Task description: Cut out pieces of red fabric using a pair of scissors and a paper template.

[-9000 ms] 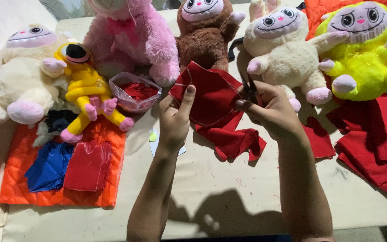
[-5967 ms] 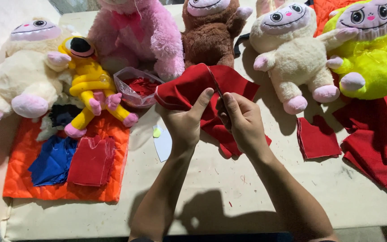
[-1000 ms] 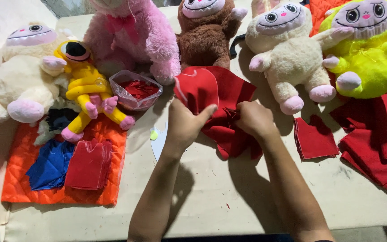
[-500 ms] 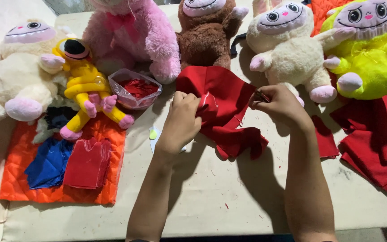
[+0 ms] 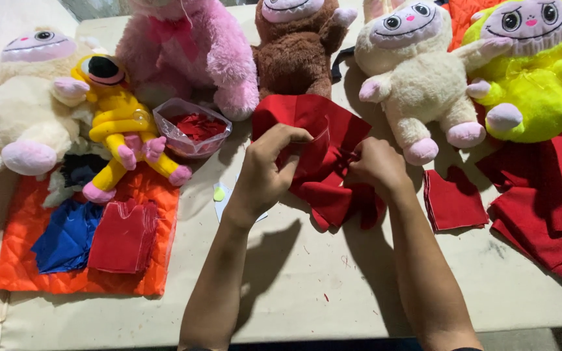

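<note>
While both hands, left hand [image 5: 269, 172] and right hand [image 5: 373, 168], pinch red cloth [image 5: 323, 162], bare table [image 5: 307, 286] near edge.

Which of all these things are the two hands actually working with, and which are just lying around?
In hand:
- left hand and right hand, both gripping the crumpled red cloth piece

Lying about:
- pink plush toy
- brown plush toy
- clear plastic bowl of red scraps
- stack of red fabric squares
- orange quilted mat
</note>
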